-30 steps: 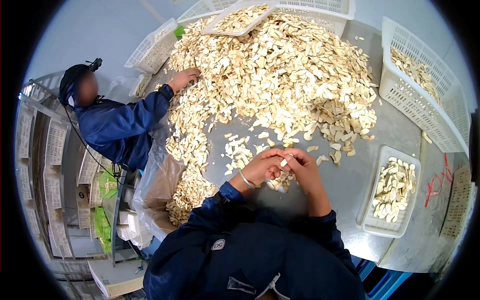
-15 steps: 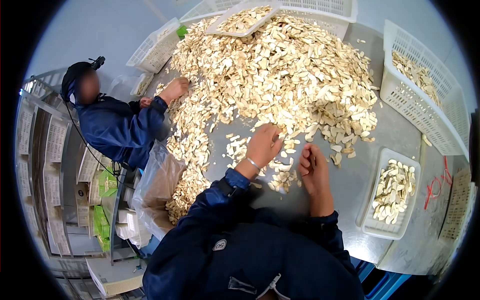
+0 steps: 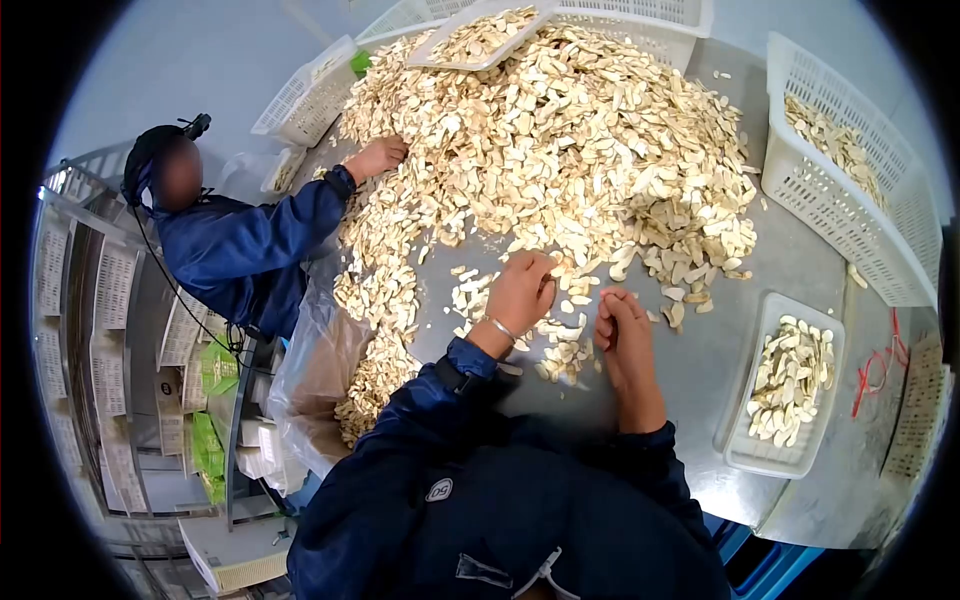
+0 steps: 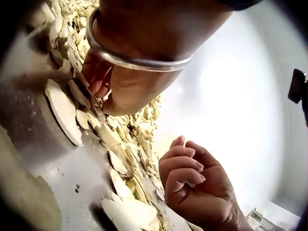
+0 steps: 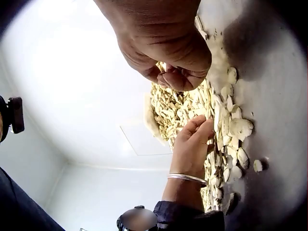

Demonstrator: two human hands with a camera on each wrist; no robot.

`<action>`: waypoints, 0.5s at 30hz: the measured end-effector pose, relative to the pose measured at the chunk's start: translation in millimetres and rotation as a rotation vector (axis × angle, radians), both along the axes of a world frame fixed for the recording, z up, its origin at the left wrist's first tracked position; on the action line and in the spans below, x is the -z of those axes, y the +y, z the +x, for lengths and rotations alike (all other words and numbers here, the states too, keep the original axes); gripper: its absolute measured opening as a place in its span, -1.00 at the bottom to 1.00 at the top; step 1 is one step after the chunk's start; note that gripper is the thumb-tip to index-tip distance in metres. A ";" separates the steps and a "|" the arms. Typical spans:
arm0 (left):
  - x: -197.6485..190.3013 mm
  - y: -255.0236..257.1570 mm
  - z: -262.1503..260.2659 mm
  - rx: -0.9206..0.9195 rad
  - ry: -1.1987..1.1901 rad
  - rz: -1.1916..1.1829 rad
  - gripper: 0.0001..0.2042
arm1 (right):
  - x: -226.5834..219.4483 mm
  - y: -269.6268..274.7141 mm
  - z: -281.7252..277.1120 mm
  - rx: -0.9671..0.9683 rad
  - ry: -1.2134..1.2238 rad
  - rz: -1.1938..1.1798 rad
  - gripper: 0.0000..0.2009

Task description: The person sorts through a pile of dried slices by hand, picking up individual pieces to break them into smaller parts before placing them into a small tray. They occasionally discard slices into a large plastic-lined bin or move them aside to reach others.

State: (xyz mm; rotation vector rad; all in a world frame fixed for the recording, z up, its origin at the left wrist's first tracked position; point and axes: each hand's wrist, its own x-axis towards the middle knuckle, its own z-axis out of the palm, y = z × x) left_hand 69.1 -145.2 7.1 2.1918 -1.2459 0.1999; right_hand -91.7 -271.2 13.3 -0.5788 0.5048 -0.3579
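— Now, the left hand (image 3: 522, 290) is seen laid on the near fringe of the big heap of pale dried slices (image 3: 560, 140), its grip curled down into the loose slices (image 3: 565, 350) scattered on the steel desk (image 3: 700, 370). Whether a slice is actually pinched cannot be told; the fingertips are buried.

— And the right hand (image 3: 625, 335)?

— It is held just beside the left, a little nearer the body, fingers folded in on themselves; whether anything is held cannot be told. The left is clearly the nearer hand to the heap, which lies ahead of both grips and spreads away across the desk.

— What is placed around them?

— A small white tray (image 3: 785, 385) of sorted slices is set to the right, well apart from the right hand, with bare desk between. A larger white basket (image 3: 840, 190) stands beyond it. A second person's hand (image 3: 375, 157) is pressed into the heap's far left side, well clear.
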 end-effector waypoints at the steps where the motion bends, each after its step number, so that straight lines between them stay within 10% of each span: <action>1: 0.4 0.3 -1.7 -0.007 0.012 -0.006 -0.77 | 1.6 0.1 0.3 -0.004 -0.005 -0.006 -0.89; 15: -7.1 -14.0 -3.1 0.020 0.142 0.070 -0.79 | 0.0 0.4 -0.1 -0.003 0.021 -0.060 -0.90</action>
